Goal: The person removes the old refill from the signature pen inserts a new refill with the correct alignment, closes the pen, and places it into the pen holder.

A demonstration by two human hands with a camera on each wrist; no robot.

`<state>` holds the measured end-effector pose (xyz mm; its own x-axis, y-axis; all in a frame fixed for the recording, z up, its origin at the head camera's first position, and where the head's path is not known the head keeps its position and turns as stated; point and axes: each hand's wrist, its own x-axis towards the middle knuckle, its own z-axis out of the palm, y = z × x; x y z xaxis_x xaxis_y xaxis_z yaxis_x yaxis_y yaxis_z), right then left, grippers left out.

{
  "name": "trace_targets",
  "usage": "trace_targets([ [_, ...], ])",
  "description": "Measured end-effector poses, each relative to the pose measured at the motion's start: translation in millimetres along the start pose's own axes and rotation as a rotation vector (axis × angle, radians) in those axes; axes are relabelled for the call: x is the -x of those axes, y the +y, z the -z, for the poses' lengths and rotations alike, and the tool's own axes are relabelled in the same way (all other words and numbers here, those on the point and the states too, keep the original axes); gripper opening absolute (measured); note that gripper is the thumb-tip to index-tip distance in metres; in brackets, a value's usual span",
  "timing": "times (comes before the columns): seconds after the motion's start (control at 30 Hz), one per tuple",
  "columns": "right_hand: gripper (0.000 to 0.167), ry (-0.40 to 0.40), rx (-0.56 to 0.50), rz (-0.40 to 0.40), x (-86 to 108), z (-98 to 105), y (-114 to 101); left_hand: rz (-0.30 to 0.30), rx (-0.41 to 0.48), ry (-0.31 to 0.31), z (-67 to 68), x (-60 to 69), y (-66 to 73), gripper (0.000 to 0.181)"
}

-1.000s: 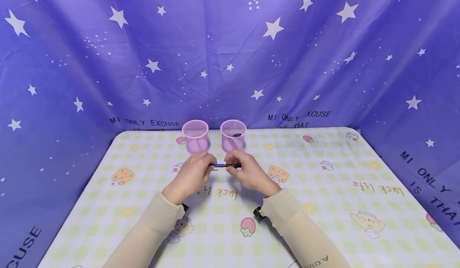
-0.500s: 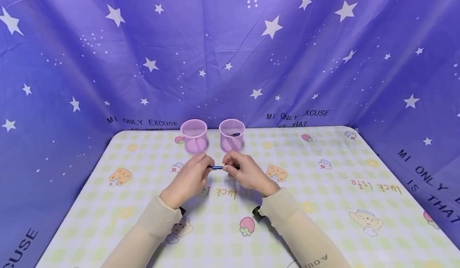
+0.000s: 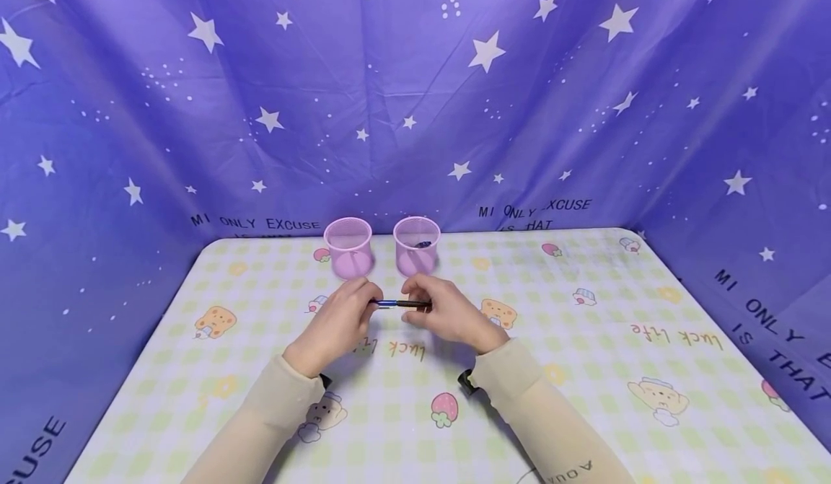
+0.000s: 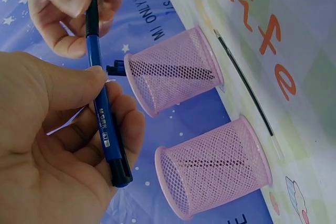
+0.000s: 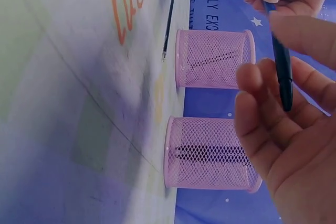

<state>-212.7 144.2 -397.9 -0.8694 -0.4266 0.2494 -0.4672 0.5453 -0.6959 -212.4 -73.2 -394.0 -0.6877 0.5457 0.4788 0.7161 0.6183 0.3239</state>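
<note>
Between both hands, above the table, a blue pen [image 4: 102, 103] with a black grip is held level in the head view. My left hand [image 3: 337, 323] pinches its blue barrel between thumb and fingers. Around the black tip end, my right hand [image 3: 448, 314] has its thumb and index finger spread apart, and the pen shows between them. The right thumb overlaps the pen in the right wrist view, so contact there is unclear. On the cloth beneath lies a thin pen refill [image 4: 245, 83], dark with a pale end.
Two pink mesh pen cups stand behind the hands. The right cup [image 3: 417, 257] contains dark blue pens or pen parts; the left cup [image 3: 352, 260] contains a thin dark stick. A checked cloth [image 3: 571, 354] covers the table, with a starry curtain [image 3: 363, 73] behind.
Half a second ago my right thumb and index finger pinched the pen near its middle. They have since parted, exposing the black grip. My left hand keeps its pinch.
</note>
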Motion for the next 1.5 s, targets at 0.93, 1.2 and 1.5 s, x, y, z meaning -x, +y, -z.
trace_targets([
  [0.93,0.017,-0.002,0.120,0.053,0.5,-1.3,-1.1,-0.012,-0.011,0.000,0.1,1.3,1.4,0.015],
  [1.2,0.001,-0.016,0.138,0.079,-0.1,-1.0,-0.3,-0.015,-0.014,0.004,0.5,2.0,1.4,0.015],
  [1.5,0.019,-0.033,0.125,0.041,0.9,-0.3,-0.4,-0.015,-0.014,0.002,0.1,1.9,1.8,0.014],
])
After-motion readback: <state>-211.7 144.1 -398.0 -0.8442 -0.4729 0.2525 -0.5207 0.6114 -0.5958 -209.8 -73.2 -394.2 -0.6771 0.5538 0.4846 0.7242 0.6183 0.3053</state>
